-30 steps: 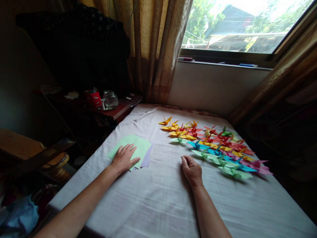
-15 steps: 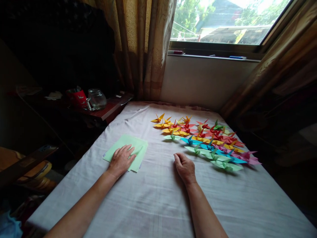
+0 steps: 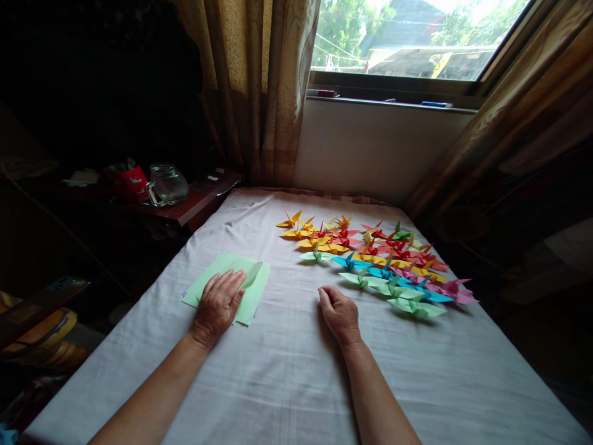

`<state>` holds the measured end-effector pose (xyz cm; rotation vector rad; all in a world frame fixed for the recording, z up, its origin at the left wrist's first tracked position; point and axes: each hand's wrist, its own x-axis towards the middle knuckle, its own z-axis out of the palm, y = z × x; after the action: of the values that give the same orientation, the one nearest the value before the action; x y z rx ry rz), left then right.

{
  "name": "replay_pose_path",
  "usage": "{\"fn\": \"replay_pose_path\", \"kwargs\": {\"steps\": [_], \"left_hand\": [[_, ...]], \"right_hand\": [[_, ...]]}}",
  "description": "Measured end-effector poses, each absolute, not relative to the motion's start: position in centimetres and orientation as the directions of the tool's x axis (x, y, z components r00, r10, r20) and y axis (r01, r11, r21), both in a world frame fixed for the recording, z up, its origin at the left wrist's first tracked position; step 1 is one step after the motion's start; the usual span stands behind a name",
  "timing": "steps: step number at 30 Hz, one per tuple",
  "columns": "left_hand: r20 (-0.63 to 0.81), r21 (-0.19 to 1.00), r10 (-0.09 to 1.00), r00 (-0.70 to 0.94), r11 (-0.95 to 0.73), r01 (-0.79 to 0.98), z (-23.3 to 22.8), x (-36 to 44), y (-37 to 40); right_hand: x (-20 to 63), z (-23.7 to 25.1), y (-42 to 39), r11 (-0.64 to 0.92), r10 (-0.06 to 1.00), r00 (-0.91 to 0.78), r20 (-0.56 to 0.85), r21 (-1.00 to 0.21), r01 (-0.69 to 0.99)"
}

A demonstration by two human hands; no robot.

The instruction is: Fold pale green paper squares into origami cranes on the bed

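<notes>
My left hand [image 3: 218, 307] lies on a stack of pale green square paper [image 3: 250, 309], fingers stretched out and flat. The top sheet bulges up in a small ridge just past my fingertips. A bluish corner of another sheet peeks out at the stack's left edge. My right hand [image 3: 340, 312] rests on the white cloth in a loose fist, with nothing visible in it. To its right stand rows of folded paper cranes [image 3: 391, 267] in orange, red, yellow, green, blue and pink. Nearest to that hand are the light green cranes [image 3: 364, 280].
A white cloth [image 3: 287, 383] covers the table. At left, a dark side table [image 3: 185, 213] bears a red cup [image 3: 127, 183] and a glass mug [image 3: 169, 185]. Pens, one a blue pen [image 3: 435, 104], lie on the windowsill. Curtains [image 3: 282, 93] flank the window.
My left hand has slid slightly back toward me on the paper, and the top sheet now bulges more. My right hand stays in its fist. The whole view has shifted a little.
</notes>
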<state>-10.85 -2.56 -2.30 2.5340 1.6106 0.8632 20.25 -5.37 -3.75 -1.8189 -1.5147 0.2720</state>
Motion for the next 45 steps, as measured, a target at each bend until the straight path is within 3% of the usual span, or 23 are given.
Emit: {"fn": "replay_pose_path", "kwargs": {"steps": [3, 8, 13, 23, 45], "left_hand": [[0.441, 0.204, 0.777, 0.449, -0.574, 0.793, -2.4, -10.5, -2.7], [0.325, 0.123, 0.821, 0.468, -0.528, 0.840, -3.0, -10.4, -2.5], [0.257, 0.152, 0.858, 0.444, -0.490, 0.859, -3.2, -10.3, -2.5], [0.271, 0.221, 0.858, 0.436, -0.496, 0.840, -3.1, -10.5, -2.4], [0.541, 0.018, 0.684, 0.490, -0.592, 0.806, -5.3, -11.7, -2.3]], "right_hand": [[20.2, -3.8, -5.4, -0.027, 0.915, 0.280, 0.290, -0.649, 0.760], [20.3, -3.9, -5.4, -0.025, 0.916, 0.278, 0.291, -0.649, 0.761], [20.4, -4.0, -5.4, -0.023, 0.916, 0.274, 0.294, -0.642, 0.766], [20.4, -4.0, -5.4, -0.013, 0.913, 0.265, 0.311, -0.628, 0.778], [20.1, -4.0, -6.0, 0.080, 0.904, 0.214, 0.370, -0.637, 0.767]]}}
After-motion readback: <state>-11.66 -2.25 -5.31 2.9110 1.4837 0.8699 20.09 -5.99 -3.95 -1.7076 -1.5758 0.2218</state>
